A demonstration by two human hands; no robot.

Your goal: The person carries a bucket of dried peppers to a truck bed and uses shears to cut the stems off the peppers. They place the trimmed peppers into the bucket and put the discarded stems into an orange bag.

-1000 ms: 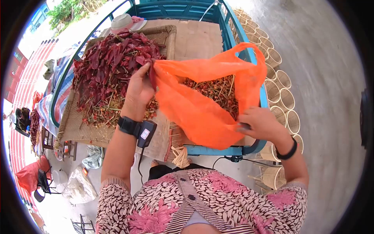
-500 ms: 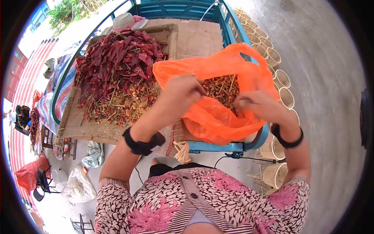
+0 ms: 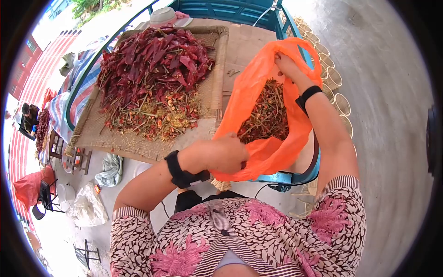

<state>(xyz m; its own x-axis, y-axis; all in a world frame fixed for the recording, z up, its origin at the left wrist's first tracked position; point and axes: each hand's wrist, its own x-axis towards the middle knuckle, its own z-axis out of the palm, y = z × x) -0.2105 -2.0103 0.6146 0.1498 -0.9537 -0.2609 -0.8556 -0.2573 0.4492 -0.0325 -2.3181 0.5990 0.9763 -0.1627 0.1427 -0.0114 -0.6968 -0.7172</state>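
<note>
An orange plastic bag stands with its mouth wide on the cart bed, holding a heap of stems and chilli scraps. My right hand is at the bag's far rim, its fingers closed on the plastic. At the near left rim my left hand is curled closed against the bag; its fingertips are partly hidden. Left of the bag, a woven tray carries a pile of dried red chillies, with loose seeds, stems and broken bits at its near side.
The blue cart's rail runs along the left. Stacked wicker baskets line the floor beyond the right side. A white hat lies behind the tray. A seated person is at far left, near wooden stools.
My right hand has moved from inside the bag's mouth up to its far rim. My left hand has come down to the near rim. The bag's mouth is stretched lengthwise.
</note>
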